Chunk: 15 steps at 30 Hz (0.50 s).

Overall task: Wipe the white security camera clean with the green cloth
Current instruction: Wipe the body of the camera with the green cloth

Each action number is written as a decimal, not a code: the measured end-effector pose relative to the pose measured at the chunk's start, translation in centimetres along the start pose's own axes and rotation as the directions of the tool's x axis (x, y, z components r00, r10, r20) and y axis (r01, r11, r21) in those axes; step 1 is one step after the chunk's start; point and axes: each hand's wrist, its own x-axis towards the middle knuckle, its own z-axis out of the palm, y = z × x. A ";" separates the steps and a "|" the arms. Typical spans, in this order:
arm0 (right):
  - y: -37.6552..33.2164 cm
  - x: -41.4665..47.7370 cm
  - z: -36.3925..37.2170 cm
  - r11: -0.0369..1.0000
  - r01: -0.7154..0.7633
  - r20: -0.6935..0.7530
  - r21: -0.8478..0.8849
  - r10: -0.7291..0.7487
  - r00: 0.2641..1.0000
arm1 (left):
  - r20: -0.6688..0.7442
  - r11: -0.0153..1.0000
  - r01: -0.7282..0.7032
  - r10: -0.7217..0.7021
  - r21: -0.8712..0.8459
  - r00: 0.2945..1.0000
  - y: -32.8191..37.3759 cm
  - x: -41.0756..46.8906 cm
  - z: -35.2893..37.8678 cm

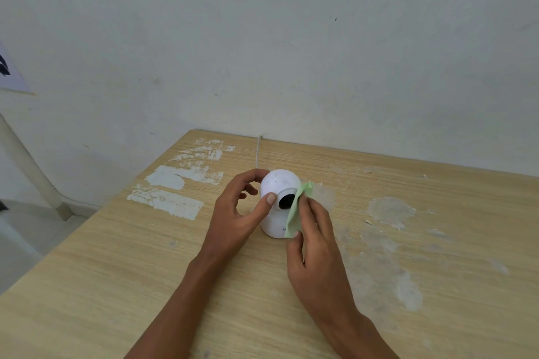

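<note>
My left hand (242, 207) cups the smooth, rounded white security camera (278, 201) on the wood-grain table (116, 271); my right hand (313, 245) presses the thin green cloth (296, 213) against its right side (partly hidden).

Bare, worn utility room or plain office: scuffed whitewashed wall (291, 52), light wood-grain table (116, 285) pushed against it (laminate peeling, white tape residue (172, 201)), printed sheet (11, 73) taped at left.

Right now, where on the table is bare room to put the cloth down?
The near left of the table, beside the left hand, is bare. So is the far right corner by the wall. The middle is crowded: both hands, the right hand holding the green cloth, surround the camera.
</note>
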 end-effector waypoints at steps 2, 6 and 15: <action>-0.4 0.0 -0.1 0.999 0.046 -0.012 -0.027 -0.046 0.999 | 0.000 1.000 -0.003 0.003 -0.003 1.000 0.0 0.0 0.0; -0.7 0.3 0.0 0.996 0.063 -0.081 -0.059 -0.067 0.994 | 0.002 1.000 -0.009 0.009 0.000 1.000 -0.1 0.0 0.0; -0.5 0.5 -0.1 0.964 0.114 -0.091 -0.242 -0.140 0.986 | -0.004 1.000 -0.021 0.021 -0.021 1.000 -0.2 0.1 -0.1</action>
